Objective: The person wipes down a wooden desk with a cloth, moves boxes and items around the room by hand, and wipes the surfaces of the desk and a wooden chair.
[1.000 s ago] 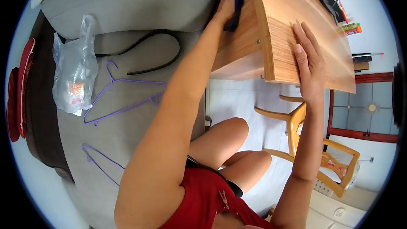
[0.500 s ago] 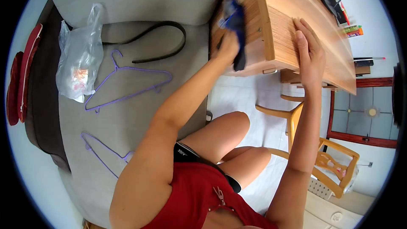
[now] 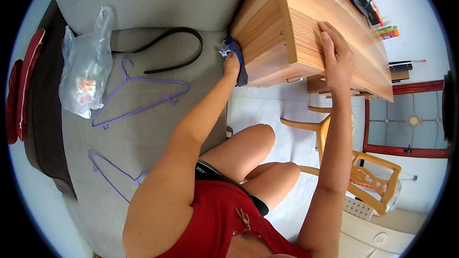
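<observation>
My left hand [image 3: 232, 66] is closed on a crumpled dark blue cloth [image 3: 240, 67] with a whitish patch. The cloth lies against the side panel of the wooden desk [image 3: 258, 33], where the desk meets the grey sofa [image 3: 143, 5]. Fingers of that hand are partly hidden by the fabric. My right hand [image 3: 339, 62] rests flat on the desk's top near its edge, fingers stretched out and holding nothing.
On the sofa seat lie a black belt [image 3: 196, 57], a clear plastic bag [image 3: 86, 71] and two purple hangers [image 3: 138, 111] [image 3: 112, 166]. Red cushions [image 3: 28, 86] are at the far left. Wooden chairs [image 3: 373, 181] stand right of my legs. A black router [image 3: 358, 0] sits on the desk's far side.
My left hand has moved left with the cloth, from the desk's side panel to its corner by the sofa. My right hand stays on the desktop. The whole view has shifted slightly.
</observation>
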